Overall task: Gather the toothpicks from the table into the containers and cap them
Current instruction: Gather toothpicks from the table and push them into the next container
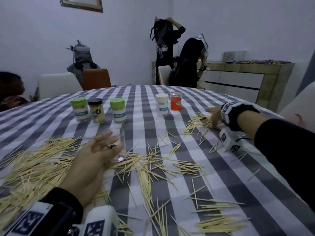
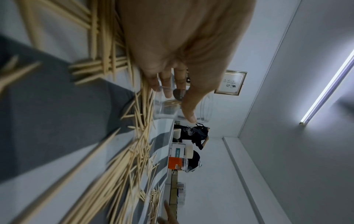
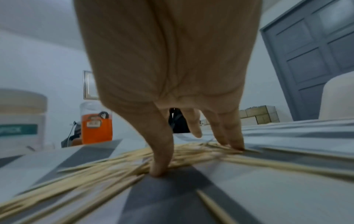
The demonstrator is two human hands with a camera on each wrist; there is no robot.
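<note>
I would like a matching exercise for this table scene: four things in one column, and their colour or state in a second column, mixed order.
Things:
1. left hand
2. right hand
3. jar beside the white-capped jar
4. jar between the two green-capped jars

States:
A. orange, far side of the table
B. black cap
C. holds a clear uncapped container
D. fingertips down on a toothpick pile

Pairs: 1-C, 2-D, 3-A, 4-B

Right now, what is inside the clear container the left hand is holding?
The clear container in the left hand has no cap and looks nearly empty. The left wrist view shows a few toothpicks through its wall, though they may lie behind it. Fingers cover part.
</note>
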